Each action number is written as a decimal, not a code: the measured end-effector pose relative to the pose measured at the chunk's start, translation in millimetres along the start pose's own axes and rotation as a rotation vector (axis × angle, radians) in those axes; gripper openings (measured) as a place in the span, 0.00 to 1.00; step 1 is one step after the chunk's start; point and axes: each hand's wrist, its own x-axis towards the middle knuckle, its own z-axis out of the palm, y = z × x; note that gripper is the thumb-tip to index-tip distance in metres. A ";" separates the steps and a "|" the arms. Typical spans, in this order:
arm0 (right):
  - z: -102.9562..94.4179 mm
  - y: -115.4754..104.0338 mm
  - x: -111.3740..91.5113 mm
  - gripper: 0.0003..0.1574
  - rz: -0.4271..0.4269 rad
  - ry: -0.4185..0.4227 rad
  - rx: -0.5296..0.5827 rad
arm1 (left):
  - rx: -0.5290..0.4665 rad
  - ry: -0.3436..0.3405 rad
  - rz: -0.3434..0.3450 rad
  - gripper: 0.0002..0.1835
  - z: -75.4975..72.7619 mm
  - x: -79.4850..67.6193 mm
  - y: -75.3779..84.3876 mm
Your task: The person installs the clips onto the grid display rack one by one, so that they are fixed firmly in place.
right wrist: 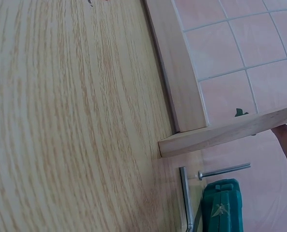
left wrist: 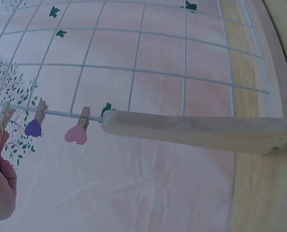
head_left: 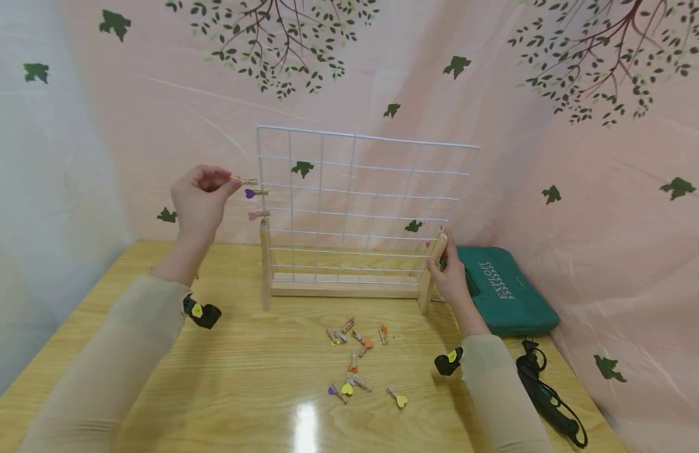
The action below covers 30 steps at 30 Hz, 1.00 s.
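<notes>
Green case [head_left: 525, 311]: white capitals on top [head_left: 493, 289], reading "EXPLOIT". Beside the word, rows of repeated white marks [head_left: 492, 272], too small to make out. In the right wrist view, green case's near end: one pale, star-like emblem [right wrist: 220, 209], details blurred.

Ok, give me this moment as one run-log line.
left hand: pinches clip at grid's left edge | right hand: holds right post | purple clip, pink clip: on left edge | other clips: loose on table
</notes>
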 end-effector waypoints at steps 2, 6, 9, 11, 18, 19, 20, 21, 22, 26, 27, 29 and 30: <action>-0.2 -0.5 -0.5 0.46 0.002 0.000 -0.002 | 0.008 0.018 -0.009 0.10 1.0 5.7 0.3; -0.3 -0.4 -0.7 0.46 0.013 -0.005 -0.003 | -0.041 0.021 -0.010 0.10 5.1 10.7 8.3; -0.5 -0.2 -0.6 0.46 0.024 -0.012 0.000 | -0.087 0.016 -0.008 0.10 9.5 11.2 15.4; -0.4 -0.1 -0.3 0.46 0.030 -0.015 0.008 | -0.097 0.014 -0.005 0.10 12.2 11.7 16.7; -0.3 -1.1 1.4 0.46 0.035 -0.019 0.028 | -0.005 -0.025 0.037 0.11 16.9 17.6 3.3; -0.4 -1.1 1.5 0.46 0.035 -0.019 0.027 | 0.026 -0.037 0.049 0.13 16.3 17.6 2.4; -0.3 -1.0 1.6 0.46 0.036 -0.018 0.025 | 0.065 -0.047 0.063 0.15 15.2 17.1 2.3; -0.3 -0.7 1.6 0.46 0.034 -0.019 0.022 | 0.098 -0.058 0.069 0.17 13.7 15.9 3.1; -0.3 -0.2 1.7 0.46 0.033 -0.020 0.021 | 0.134 -0.066 0.080 0.19 12.2 14.1 4.0; -0.2 1.6 1.3 0.45 0.024 -0.024 0.041 | 0.214 -0.083 0.205 0.21 9.6 -2.2 8.9; -0.2 2.1 1.4 0.45 0.023 -0.025 0.046 | 0.223 -0.095 0.249 0.20 10.5 -8.7 10.6; 0.9 11.6 2.4 0.46 0.027 -0.023 0.048 | 0.232 -0.140 0.355 0.19 14.2 -25.1 14.6; 1.4 15.8 2.9 0.47 0.027 -0.023 0.044 | 0.230 -0.175 0.394 0.18 16.6 -33.1 14.5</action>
